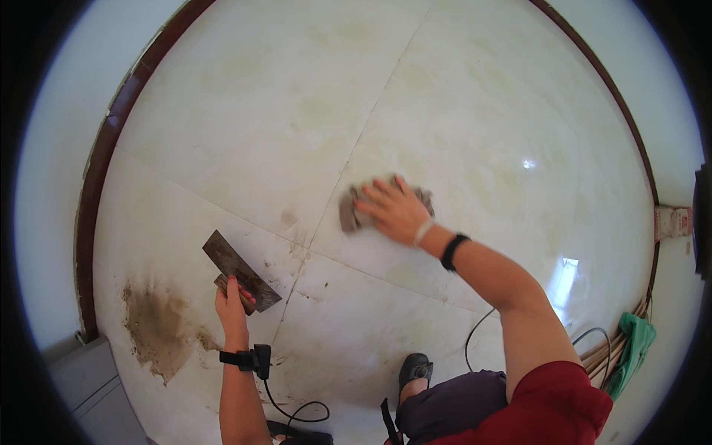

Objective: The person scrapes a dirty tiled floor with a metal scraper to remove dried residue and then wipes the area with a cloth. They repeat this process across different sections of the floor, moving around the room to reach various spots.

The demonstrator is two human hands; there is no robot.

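Note:
My left hand (232, 306) grips the wooden handle of a rectangular plastering trowel (239, 267), whose dark, stained metal blade is held above the floor. Under the spread fingers of my right hand (397, 208) is a crumpled grey-brown cloth (351, 214), pressed flat on the pale tiled floor (267, 122). Both cloth and fingers are slightly blurred. Left of the trowel, a wet brown patch of mud (158, 334) spreads over the tile. Small brown smears and crumbs lie around the tile joint between my hands.
A grey cabinet (92, 384) stands at the lower left, by a dark red skirting board (105, 133). Along the right wall are thin wooden poles (603, 353), a green plastic sheet (631, 345) and a printed bag (673, 222). A black cable (470, 339) trails near my shoe (414, 370).

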